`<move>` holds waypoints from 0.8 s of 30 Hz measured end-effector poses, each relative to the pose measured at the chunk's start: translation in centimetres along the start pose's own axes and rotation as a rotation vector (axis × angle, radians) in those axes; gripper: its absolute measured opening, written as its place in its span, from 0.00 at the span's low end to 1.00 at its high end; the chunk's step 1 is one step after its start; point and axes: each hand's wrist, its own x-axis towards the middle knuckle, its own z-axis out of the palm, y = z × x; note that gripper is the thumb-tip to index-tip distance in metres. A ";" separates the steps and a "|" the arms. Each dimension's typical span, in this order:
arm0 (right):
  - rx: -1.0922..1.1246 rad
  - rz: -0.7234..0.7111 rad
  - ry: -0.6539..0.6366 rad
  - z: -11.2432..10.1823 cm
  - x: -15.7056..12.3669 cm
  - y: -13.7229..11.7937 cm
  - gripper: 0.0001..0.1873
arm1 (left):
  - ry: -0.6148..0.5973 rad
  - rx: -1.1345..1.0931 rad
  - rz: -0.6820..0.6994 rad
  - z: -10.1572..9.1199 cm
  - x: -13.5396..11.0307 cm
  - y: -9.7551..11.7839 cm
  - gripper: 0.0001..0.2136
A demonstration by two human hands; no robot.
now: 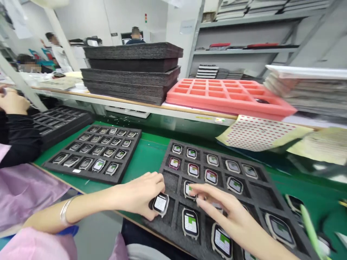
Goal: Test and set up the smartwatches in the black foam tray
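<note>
Near the front left corner of the right black foam tray, my left hand grips a smartwatch case without a strap, its lit screen facing up. My right hand reaches over the same tray with thumb and forefinger apart. Those fingertips are at the edge of another lit watch case in its pocket; whether they touch it, I cannot tell. More watch cases, some silver and some with reddish rims, sit in the pockets around. My right hand and forearm hide part of the tray.
Another foam tray of watch cases lies left on the green mat. Black foam trays and a pink foam tray stand on the shelf above. A co-worker's sleeve is at far left. A loose watch lies right.
</note>
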 end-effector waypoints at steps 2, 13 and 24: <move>0.222 0.088 -0.046 0.7 0.4 -0.2 0.17 | 0.090 -0.122 -0.058 -0.2 0.1 0.6 0.16; 0.705 0.195 0.107 0.8 0.0 -0.9 0.22 | 0.556 -0.020 0.153 1.1 4.8 3.7 0.28; 0.691 0.217 0.115 0.8 -0.7 0.2 0.18 | 0.906 -0.347 -0.157 3.4 9.0 -4.9 0.09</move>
